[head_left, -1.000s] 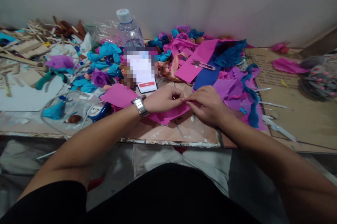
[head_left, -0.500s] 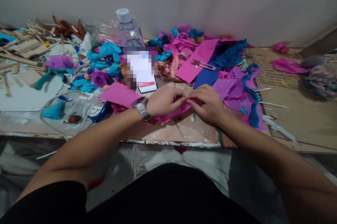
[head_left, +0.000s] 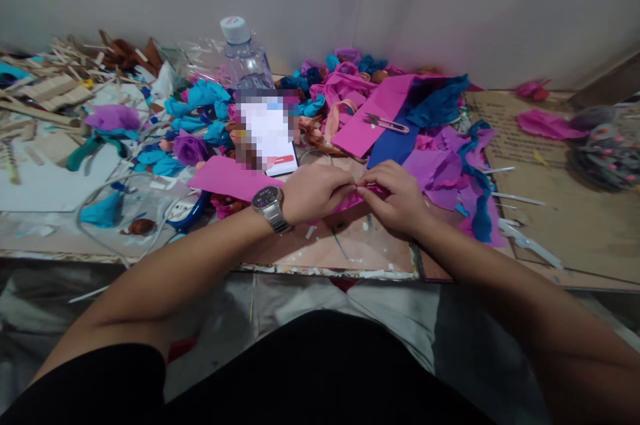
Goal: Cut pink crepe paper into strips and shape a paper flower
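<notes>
Both hands meet over the front of the table, pinching one strip of pink crepe paper [head_left: 349,200]. My left hand [head_left: 317,192], with a metal watch [head_left: 270,204] on its wrist, has its thumb and fingers closed on the paper's upper edge. Fingertip to fingertip with it, my right hand [head_left: 395,195] pinches the same edge from the other side. Most of the strip lies behind and below the fingers. A flat pink paper sheet [head_left: 227,180] is left of my left hand. Thread snips [head_left: 386,123] rest on another pink sheet [head_left: 367,128] beyond my right hand.
A phone [head_left: 275,138] lies before a clear bottle [head_left: 245,58]. Blue and purple crepe flowers [head_left: 190,145] crowd the left; green-handled pliers [head_left: 83,153] and wood sticks [head_left: 60,85] lie farther left. Purple paper [head_left: 435,172], a white knife [head_left: 533,245] and cardboard [head_left: 575,212] are at right.
My left wrist has rolled, so the watch face now shows. Less of the pink strip hangs below the fingers; both hands stay together in nearly the same place.
</notes>
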Demonstrator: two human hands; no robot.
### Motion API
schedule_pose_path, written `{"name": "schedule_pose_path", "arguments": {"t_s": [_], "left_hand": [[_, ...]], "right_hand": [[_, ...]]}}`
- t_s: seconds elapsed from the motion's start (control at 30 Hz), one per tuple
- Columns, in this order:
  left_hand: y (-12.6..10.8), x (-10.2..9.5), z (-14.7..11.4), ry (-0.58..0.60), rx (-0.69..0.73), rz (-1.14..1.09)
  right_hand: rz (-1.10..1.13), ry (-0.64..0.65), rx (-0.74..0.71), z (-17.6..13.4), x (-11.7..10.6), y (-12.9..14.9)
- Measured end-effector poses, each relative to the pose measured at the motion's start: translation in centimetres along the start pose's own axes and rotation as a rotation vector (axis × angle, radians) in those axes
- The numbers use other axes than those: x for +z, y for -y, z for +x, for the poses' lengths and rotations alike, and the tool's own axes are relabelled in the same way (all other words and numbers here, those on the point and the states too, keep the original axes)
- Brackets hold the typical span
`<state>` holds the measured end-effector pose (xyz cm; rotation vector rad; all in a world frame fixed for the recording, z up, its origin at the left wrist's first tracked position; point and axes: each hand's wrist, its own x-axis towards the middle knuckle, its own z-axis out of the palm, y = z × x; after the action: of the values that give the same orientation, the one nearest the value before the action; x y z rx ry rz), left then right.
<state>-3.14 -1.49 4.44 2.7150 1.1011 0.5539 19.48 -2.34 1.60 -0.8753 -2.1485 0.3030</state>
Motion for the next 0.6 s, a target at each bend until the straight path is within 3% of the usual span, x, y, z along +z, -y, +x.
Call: {"name": "schedule_pose_path", "arguments": {"t_s": [0.17, 0.33, 0.6], "left_hand": [[0.04, 0.45, -0.20, -0.037, 0.062, 0.001], [-0.28, 0.15, -0.20, -0.037, 0.034, -0.030], [0.01, -0.23, 0.12, -0.027, 0.015, -0.055]], "right_hand": [[0.017, 0.028, 0.006, 0.04, -0.05, 0.21], [-0.004, 0.063, 0.039, 0.15, 0.03, 0.53], [0.014, 0.003, 0.009, 0.04, -0.10, 0.30]]}}
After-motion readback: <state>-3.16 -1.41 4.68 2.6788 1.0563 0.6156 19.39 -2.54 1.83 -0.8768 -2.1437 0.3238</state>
